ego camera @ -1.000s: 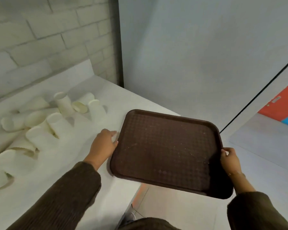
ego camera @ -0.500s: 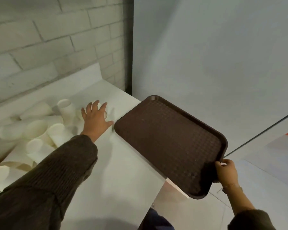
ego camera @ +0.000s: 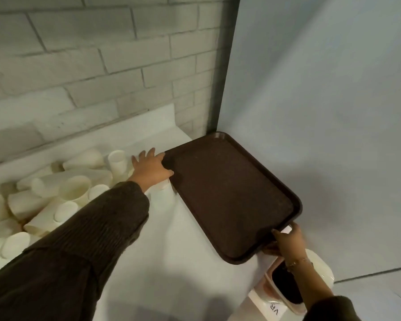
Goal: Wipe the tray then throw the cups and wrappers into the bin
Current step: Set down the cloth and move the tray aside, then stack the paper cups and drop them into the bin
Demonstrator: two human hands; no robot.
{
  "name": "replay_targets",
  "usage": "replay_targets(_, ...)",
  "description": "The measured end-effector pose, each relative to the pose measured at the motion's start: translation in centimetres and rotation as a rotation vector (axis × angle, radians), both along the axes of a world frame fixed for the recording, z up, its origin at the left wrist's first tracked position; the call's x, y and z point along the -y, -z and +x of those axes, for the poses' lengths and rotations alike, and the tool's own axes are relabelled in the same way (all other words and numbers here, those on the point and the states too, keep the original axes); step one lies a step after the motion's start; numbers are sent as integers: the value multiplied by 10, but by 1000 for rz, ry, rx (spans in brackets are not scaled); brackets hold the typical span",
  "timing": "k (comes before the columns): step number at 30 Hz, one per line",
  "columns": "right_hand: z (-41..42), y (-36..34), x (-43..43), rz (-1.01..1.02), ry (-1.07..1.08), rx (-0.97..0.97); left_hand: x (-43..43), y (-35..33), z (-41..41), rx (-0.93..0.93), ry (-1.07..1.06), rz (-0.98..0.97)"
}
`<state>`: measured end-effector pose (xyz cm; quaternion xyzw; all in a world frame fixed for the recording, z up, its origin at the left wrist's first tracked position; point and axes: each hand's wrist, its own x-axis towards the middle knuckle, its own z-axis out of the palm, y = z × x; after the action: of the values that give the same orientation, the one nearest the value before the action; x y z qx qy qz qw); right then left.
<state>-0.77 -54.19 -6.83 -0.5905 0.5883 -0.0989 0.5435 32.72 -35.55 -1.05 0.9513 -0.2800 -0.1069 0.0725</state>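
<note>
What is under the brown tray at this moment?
The tray is over the white counter; its near corner, gripped by the right hand, juts past the edge near the bin. Anything directly beneath is covered.

Cafeteria-type clearing station; white counter (ego camera: 176, 269), heap of paper cups (ego camera: 63, 193) at left, swing-lid bin (ego camera: 294, 288) lower right.

tray (ego camera: 229, 200): dark brown, fine grid texture over the floor.
cups (ego camera: 74, 188): plain cream to off-white.
bench (ego camera: 176, 262): plain white.
brick wall (ego camera: 102, 66): whitish grey, staggered courses, darker joints.
side wall (ego camera: 322, 112): flat pale blue-grey.
sleeve (ego camera: 90, 239): dark brown, ribbed knit.
bin (ego camera: 324, 272): cream, dark opening; white label (ego camera: 274, 310), black letters.
</note>
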Motion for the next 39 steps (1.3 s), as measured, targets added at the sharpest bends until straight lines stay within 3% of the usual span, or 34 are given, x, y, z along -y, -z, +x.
replay_targets(9,72,4,12,69,-150,130,-6,18,16,-172,-170,91)
replay_targets(19,117,9,-13,141,-278,207,-51,26,1,-124,-262,96)
replay_targets(28,119,3,-38,143,-254,262,-73,26,-15,-60,-282,11)
replay_targets(33,109,-11,-28,-273,-285,233,-75,10,-27,-14,-305,-222)
replay_targets(36,124,-26,-35,-416,-460,339,-83,-8,-39,32,-318,-445)
replay_targets(39,148,-39,-61,-517,-746,376,-99,-20,-56,95,-337,-509)
